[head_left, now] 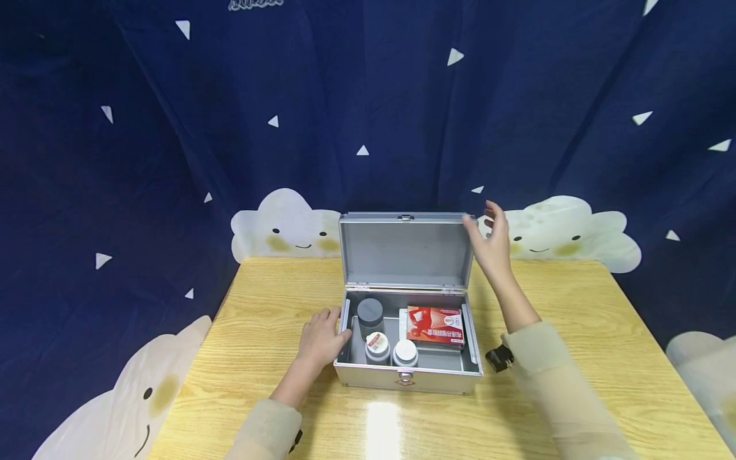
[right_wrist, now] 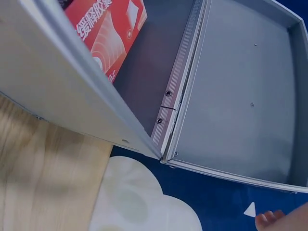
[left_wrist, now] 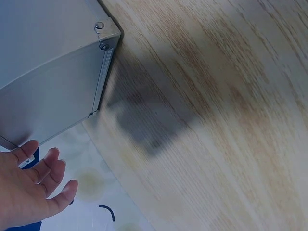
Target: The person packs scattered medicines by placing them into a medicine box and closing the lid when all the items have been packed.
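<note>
A silver metal case (head_left: 414,379) stands on the table with its lid (head_left: 408,252) raised. My left hand (head_left: 322,337) rests at the case's left wall, thumb near the rim; in the left wrist view its fingers are loosely bent. My right hand (head_left: 491,246) is at the lid's upper right corner, thumb by the edge and fingers spread behind; whether it touches is unclear. Inside the case stand a dark-lidded jar (head_left: 370,313), a white bottle with a labelled cap (head_left: 377,345) and a plain white-capped bottle (head_left: 406,353). A red medicine box (head_left: 435,326) lies on the right.
The wooden table (head_left: 259,306) extends on both sides of the case. Behind it hangs a dark blue curtain (head_left: 391,96) with white triangles and clouds. A latch (head_left: 405,377) sits at the case's front, and a dark device (head_left: 499,358) is by the right sleeve.
</note>
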